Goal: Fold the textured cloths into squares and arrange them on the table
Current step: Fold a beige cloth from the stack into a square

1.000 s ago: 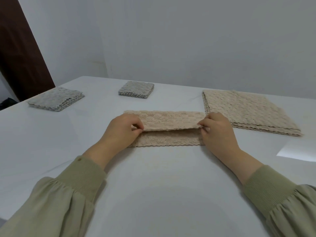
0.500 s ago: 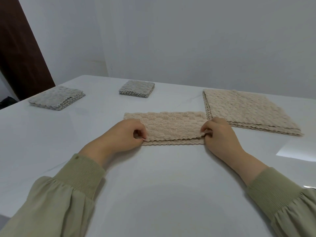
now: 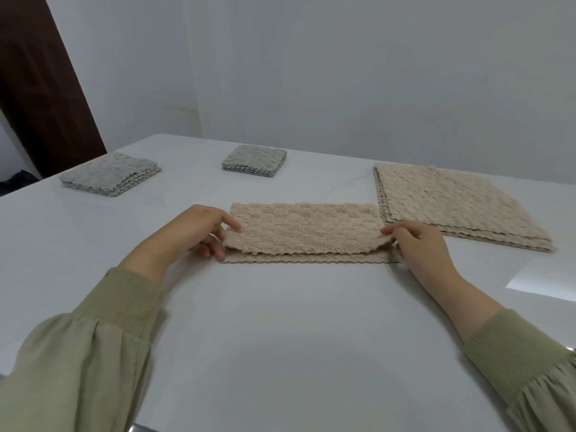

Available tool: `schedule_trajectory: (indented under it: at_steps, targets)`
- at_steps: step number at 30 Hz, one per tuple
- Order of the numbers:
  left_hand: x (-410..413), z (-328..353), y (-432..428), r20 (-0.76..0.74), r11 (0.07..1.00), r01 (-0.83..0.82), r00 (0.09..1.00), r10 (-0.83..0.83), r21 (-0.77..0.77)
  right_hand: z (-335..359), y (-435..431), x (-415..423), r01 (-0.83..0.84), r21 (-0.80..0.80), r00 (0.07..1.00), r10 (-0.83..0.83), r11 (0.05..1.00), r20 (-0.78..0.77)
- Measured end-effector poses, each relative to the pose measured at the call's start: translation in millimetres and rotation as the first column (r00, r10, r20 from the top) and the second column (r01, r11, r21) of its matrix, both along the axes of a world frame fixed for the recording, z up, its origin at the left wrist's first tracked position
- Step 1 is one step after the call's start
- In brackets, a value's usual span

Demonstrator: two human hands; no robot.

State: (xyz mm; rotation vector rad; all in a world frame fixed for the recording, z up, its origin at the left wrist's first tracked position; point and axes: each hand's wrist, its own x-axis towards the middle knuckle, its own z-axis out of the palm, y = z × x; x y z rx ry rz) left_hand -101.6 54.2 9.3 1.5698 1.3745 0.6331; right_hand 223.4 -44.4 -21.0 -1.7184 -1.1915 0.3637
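Note:
A beige textured cloth (image 3: 304,229) lies folded in half as a long strip in the middle of the white table (image 3: 280,322). Its upper layer sits slightly back from the near edge of the lower layer. My left hand (image 3: 199,233) pinches the left near corner of the upper layer. At the other end my right hand (image 3: 417,244) pinches the right near corner. To the right, touching the strip's end, lies a pile of unfolded beige cloths (image 3: 452,207). A folded grey square (image 3: 254,160) sits at the back centre, and a grey stack (image 3: 110,177) lies at the far left.
A white wall runs behind the table. A dark brown door or panel (image 3: 40,88) stands at the far left. Bright light reflects on the table (image 3: 542,279) at the right edge.
The upper layer of the beige cloth has come down toward me over the lower layer, covering nearly all of it. Both hands moved nearer with the corners.

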Motion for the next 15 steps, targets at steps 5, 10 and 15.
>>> schedule_trajectory:
  at_steps: [5, 10, 15]
  targets:
    - [3, 0, -3, 0.101, 0.996, 0.031, 0.995, -0.023, -0.078, 1, -1, -2, 0.004, 0.015, 1.0, -0.004, 1.0, 0.005]
    - [-5, 2, 2, 0.136, 0.997, 0.029, 0.991, -0.019, -0.069, 2, -4, -5, 0.043, 0.112, 0.999, -0.042, 0.993, -0.005]
    - [-7, 2, 2, 0.022, 0.993, 0.084, 0.996, -0.082, -0.087, 2, -6, -8, -0.004, -0.029, 0.991, 0.008, 1.0, 0.137]
